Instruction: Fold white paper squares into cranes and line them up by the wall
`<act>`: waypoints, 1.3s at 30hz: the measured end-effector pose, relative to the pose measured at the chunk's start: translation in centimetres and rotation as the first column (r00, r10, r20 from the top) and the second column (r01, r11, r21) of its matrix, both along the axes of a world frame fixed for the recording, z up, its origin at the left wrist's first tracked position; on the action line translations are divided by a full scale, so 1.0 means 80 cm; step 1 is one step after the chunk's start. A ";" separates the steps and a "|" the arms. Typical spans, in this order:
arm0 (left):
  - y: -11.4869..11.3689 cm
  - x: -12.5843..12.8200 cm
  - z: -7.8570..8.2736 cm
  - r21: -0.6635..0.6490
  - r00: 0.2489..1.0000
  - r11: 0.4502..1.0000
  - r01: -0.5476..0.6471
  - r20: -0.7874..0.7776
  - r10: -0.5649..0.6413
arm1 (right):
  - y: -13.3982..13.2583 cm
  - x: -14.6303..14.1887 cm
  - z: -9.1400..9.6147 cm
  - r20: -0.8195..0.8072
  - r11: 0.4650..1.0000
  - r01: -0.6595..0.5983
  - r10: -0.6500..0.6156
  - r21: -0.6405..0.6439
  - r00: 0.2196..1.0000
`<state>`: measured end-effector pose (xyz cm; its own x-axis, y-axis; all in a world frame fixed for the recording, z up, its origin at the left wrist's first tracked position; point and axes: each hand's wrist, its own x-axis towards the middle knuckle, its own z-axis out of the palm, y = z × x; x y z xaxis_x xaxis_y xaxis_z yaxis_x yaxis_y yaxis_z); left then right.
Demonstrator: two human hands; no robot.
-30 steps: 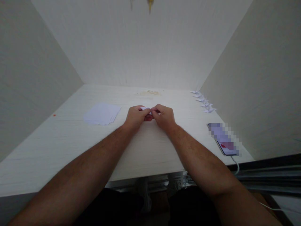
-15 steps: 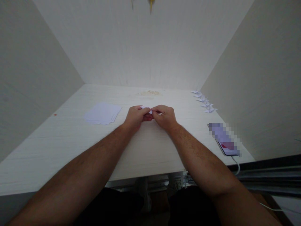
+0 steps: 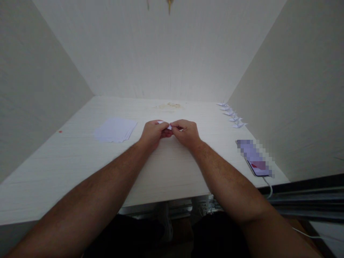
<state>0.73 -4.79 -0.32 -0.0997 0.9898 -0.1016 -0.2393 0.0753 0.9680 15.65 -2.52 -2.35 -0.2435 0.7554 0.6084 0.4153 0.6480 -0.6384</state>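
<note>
Between my hands, just over the middle of the table, is a small folded piece of white paper (image 3: 169, 127). My left hand (image 3: 154, 133) is closed on its left part, thumb on top and fingers curled beneath. With thumb and forefinger, my right hand (image 3: 186, 132) pinches the paper's right end. Most of the paper is hidden by the fingers, so its folded shape cannot be made out.
A loose stack of white paper sheets (image 3: 115, 129) lies left of my hands. Several folded white paper cranes (image 3: 238, 125) line the table's right edge. Nearer me on that side is a phone (image 3: 252, 157) with a white cable (image 3: 269, 188). Walls enclose the white table (image 3: 166, 172).
The whole view has shifted slightly, so things appear a little further left. Both hands keep their grip on the folded paper, with hardly any finger movement visible.
</note>
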 end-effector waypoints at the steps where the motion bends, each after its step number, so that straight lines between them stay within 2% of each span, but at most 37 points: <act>1: 0.000 0.000 0.000 0.002 1.000 1.000 0.000 -0.001 0.000 | 0.000 -0.001 0.000 -0.028 1.000 -0.003 0.003 -0.019 1.000; 4: -0.002 0.002 0.001 0.030 1.000 0.999 -0.013 -0.001 0.013 | -0.001 -0.004 0.001 -0.150 0.987 -0.016 -0.008 -0.160 0.989; 7: -0.004 0.003 0.002 0.075 1.000 0.997 -0.017 -0.006 0.017 | 0.001 -0.008 0.002 -0.269 0.948 -0.018 -0.072 -0.318 0.960; 10: -0.005 0.003 0.001 0.116 1.000 0.993 -0.008 -0.014 0.009 | 0.005 -0.009 0.004 -0.343 0.917 -0.048 -0.099 -0.395 0.934; 25: -0.004 0.001 0.000 0.148 1.000 0.989 -0.011 0.018 0.009 | 0.001 -0.009 0.015 -0.518 0.830 -0.260 -0.041 -0.494 0.854; 39: -0.005 0.003 0.001 0.136 0.999 0.991 -0.014 -0.040 0.020 | 0.001 -0.008 0.016 -0.495 0.813 -0.244 -0.062 -0.529 0.867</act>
